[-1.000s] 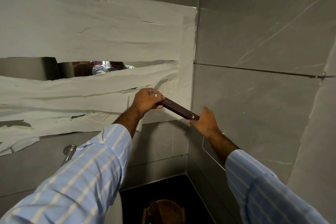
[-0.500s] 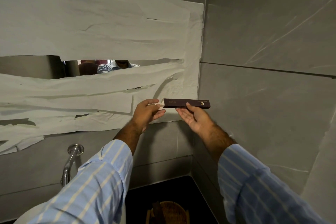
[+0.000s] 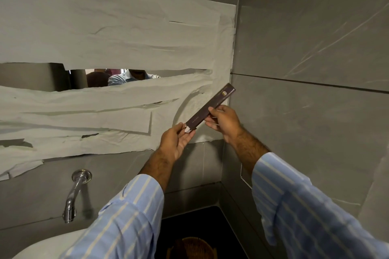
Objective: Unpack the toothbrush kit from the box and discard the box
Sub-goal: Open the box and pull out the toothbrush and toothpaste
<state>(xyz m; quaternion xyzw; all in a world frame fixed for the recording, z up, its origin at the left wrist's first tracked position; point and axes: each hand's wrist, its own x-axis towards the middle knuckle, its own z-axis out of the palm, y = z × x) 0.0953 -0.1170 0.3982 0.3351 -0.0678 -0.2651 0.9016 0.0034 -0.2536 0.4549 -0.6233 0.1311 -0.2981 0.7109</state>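
Observation:
A long, slim dark maroon box (image 3: 210,107) with a small gold emblem near its upper end is held up in front of the wall, tilted with its far end up and to the right. My right hand (image 3: 224,121) grips it around the middle. My left hand (image 3: 176,142) sits at the box's lower end, where thumb and fingers pinch a small white piece (image 3: 187,129) that pokes out of the opening. Whether that piece is the box flap or the kit inside cannot be told.
A mirror covered with strips of pale paper (image 3: 105,48) fills the left wall. Below it are a chrome tap (image 3: 73,193) and a white basin rim (image 3: 48,244). A woven basket (image 3: 190,248) stands on the dark counter (image 3: 202,221) in the corner. Grey tile wall (image 3: 315,69) on the right.
The box went from level to tilted, far end up and right. My right hand shifted to grip its middle, and my left hand now pinches a white piece at its lower end.

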